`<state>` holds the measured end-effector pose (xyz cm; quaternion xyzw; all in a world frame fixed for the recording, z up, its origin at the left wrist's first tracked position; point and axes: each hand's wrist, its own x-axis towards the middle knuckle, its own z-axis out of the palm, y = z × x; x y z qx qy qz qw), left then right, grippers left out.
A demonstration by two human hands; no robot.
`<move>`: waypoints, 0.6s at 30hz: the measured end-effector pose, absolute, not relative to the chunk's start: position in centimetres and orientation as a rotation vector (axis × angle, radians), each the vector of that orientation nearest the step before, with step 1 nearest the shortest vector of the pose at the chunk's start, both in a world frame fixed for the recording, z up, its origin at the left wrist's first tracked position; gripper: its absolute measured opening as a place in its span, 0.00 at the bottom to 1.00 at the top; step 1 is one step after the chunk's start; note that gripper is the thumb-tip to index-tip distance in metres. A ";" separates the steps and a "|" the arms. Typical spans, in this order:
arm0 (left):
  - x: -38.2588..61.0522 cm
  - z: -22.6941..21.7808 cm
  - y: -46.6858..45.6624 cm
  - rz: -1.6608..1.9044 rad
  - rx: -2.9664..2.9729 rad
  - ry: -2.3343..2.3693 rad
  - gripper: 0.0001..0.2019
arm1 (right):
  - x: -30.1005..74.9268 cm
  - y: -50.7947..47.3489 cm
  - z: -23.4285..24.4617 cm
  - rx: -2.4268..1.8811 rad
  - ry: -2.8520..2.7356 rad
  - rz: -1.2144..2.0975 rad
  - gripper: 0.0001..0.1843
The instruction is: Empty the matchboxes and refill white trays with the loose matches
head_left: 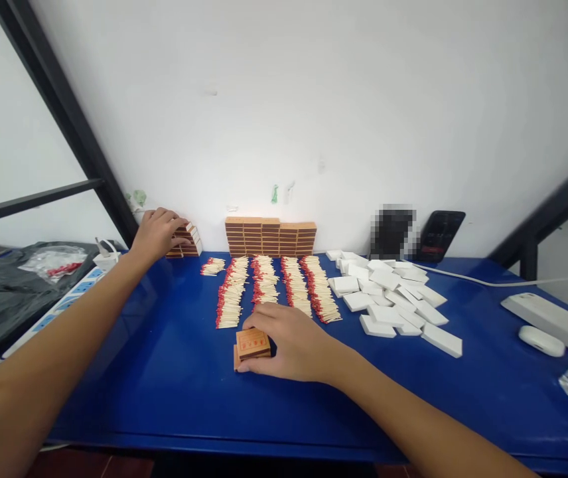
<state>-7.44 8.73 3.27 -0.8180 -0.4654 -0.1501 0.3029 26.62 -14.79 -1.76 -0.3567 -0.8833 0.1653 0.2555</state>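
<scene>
At the back left, my left hand (157, 232) reaches to a small stack of matchboxes (189, 249) with white ends, its fingers and thumb closed about a box at the top. Near the front middle, my right hand (288, 342) grips orange-brown matchbox sleeves (253, 343) with red print. They lie one upon another, slightly askew, on the blue table (164, 385). Beyond that hand, red-tipped matches (231, 292) lie in several long rows, plus one smaller heap (212, 266).
Matchbox sleeves (271, 239) form a wide stacked block against the wall. White inner trays (383, 299) are piled loosely at the right. A phone (440, 236), white cable (483, 282), white case (541, 340) and long white device (553, 322) lie beyond. A power strip (60, 309) runs along the left edge.
</scene>
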 end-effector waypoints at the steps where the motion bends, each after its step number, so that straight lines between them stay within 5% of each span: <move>1: -7.5 3.4 8.9 -0.413 -2.174 -1.230 0.17 | 26.6 -14.8 -1.8 -0.974 -2.415 0.445 0.24; 18: -7.0 3.3 8.4 -0.507 -2.147 -1.247 0.16 | 26.4 -14.6 -2.1 -0.993 -2.453 0.385 0.24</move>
